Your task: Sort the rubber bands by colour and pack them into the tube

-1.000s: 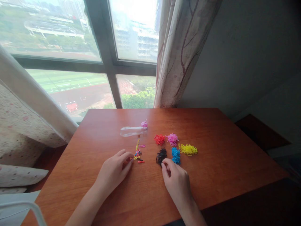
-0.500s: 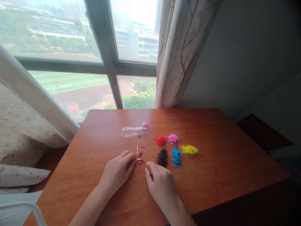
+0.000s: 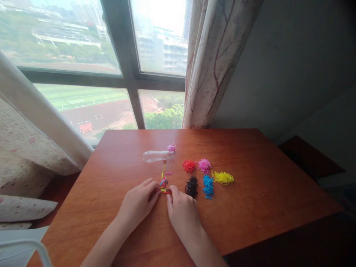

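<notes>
My left hand (image 3: 140,200) rests on the wooden table with curled fingers, its fingertips at a yellow rubber band (image 3: 163,190). What those fingers hold, if anything, is hidden. My right hand (image 3: 184,207) has its thumb and index finger around the right end of a red rubber band (image 3: 167,192), which lies beside a dark one. Just beyond both hands sits a small tangle of mixed-colour rubber bands (image 3: 164,181). Farther up lie a pink rubber band (image 3: 168,173) and a couple of yellow ones (image 3: 162,171).
Right of the hands are heaps of black (image 3: 191,186), blue (image 3: 208,186), red (image 3: 189,166), pink (image 3: 204,165) and yellow rubber bands (image 3: 223,178). A clear plastic object (image 3: 156,156) with a pink bundle (image 3: 171,148) lies toward the window (image 3: 161,109).
My right hand has moved left and slightly forward, bringing its fingertips onto the red band. My left hand stays almost where it was.
</notes>
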The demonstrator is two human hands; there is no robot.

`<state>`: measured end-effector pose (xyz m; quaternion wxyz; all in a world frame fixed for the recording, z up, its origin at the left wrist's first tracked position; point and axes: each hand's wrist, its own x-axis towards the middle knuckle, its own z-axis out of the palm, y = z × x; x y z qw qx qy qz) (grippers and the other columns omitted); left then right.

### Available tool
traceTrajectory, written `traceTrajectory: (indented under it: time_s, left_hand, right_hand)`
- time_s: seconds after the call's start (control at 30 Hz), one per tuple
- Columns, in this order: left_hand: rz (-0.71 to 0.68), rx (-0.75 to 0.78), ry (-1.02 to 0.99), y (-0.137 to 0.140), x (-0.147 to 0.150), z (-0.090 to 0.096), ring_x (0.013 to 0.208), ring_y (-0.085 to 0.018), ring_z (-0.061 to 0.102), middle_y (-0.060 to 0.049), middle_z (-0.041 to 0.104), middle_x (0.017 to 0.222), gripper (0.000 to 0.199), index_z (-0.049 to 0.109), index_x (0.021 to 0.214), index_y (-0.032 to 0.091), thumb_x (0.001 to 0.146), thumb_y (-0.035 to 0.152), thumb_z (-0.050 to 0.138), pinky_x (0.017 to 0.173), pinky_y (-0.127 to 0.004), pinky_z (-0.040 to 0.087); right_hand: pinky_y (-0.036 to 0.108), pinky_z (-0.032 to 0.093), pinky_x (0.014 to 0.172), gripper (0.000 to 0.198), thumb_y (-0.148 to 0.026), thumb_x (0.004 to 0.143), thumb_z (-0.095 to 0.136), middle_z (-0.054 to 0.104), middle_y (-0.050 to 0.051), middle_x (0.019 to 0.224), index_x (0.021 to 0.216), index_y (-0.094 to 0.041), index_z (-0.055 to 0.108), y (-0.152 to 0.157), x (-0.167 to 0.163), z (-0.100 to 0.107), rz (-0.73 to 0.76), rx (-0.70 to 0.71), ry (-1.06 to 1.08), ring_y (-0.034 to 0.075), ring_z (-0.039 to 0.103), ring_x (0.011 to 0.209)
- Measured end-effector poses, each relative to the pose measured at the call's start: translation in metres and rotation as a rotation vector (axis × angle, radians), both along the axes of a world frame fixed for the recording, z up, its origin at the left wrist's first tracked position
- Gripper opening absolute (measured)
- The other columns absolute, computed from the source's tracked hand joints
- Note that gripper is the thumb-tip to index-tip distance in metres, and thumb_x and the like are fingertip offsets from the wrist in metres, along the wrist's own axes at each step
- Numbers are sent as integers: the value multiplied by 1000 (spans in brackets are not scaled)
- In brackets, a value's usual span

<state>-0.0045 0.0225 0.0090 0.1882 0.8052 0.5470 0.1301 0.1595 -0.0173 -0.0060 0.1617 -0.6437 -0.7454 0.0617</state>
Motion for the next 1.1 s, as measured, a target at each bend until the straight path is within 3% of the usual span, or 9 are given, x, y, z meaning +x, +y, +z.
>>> traceTrajectory:
  time_s: [0.37, 0.6, 0.73, 0.87, 1.1]
  left_hand:
    - [-18, 6, -153, 1, 0, 1, 71, -15, 60, 0, 64, 82, 13, 62, 89, 22, 89, 20, 50, 66, -24, 45]
    - [-83, 11, -215, -1, 2, 0, 65, -12, 56, 1, 62, 78, 14, 63, 86, 21, 87, 17, 49, 62, -21, 44]
    - [-85, -15, -217, -2, 1, -1, 65, -12, 56, 0, 62, 80, 18, 64, 95, 22, 89, 17, 47, 63, -22, 44]
    - [-93, -21, -142, -3, 2, -1, 68, -13, 60, -1, 64, 88, 22, 65, 100, 24, 93, 22, 44, 64, -22, 45]
    - [-110, 26, -18, -4, 9, 1, 74, -15, 67, -1, 67, 93, 23, 64, 94, 25, 96, 27, 41, 63, -23, 45]
  right_hand:
    - [26, 34, 53, 10, -14, 90, 55, 70, 0, 74, 95, -22, 57, -1, 2, -3, -4, 26, 102, 18, 68, 64]
    - [22, 35, 57, 10, -13, 91, 50, 69, 0, 73, 88, -21, 57, 0, 3, -5, 37, 107, 223, 15, 67, 64]
    - [21, 36, 57, 16, -17, 94, 45, 68, 0, 69, 86, -21, 59, -2, 12, 4, 24, 172, 290, 15, 66, 62]
    - [21, 36, 56, 21, -25, 96, 45, 66, 0, 64, 87, -20, 63, -3, 47, 14, -95, 229, 346, 14, 62, 55]
    - [26, 38, 57, 31, -43, 92, 48, 67, 4, 63, 88, -19, 68, -4, 154, 12, -456, 306, 190, 18, 62, 55]
